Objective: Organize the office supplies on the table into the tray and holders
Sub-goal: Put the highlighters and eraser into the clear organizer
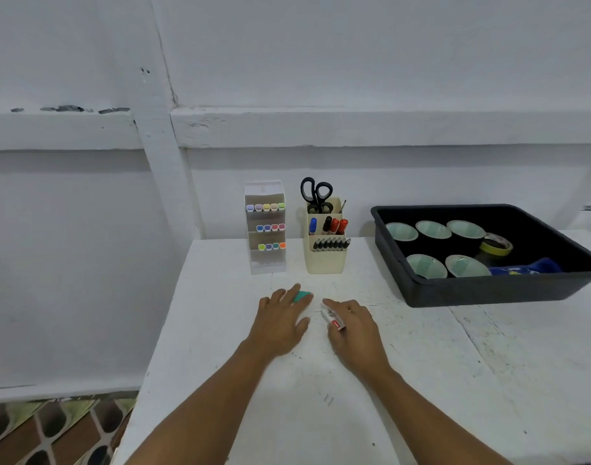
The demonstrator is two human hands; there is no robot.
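My left hand [280, 317] lies flat on the white table [320, 397], its straight fingers resting on a teal eraser [302, 296] that shows between them. My right hand [352, 327] is just to the right and pinches a small white eraser with a red label [333, 319] between thumb and forefinger. Behind the hands stand a clear tiered holder [266, 229] with coloured markers and a cream holder [326, 243] with scissors, markers and pens. A black tray [488, 293] sits at the right.
The tray holds several pale green bowls [433, 229], a yellow tape roll [496, 245] and a blue item [525, 268]. The white wall runs close behind the holders. The table's left edge drops to a patterned floor [52, 431].
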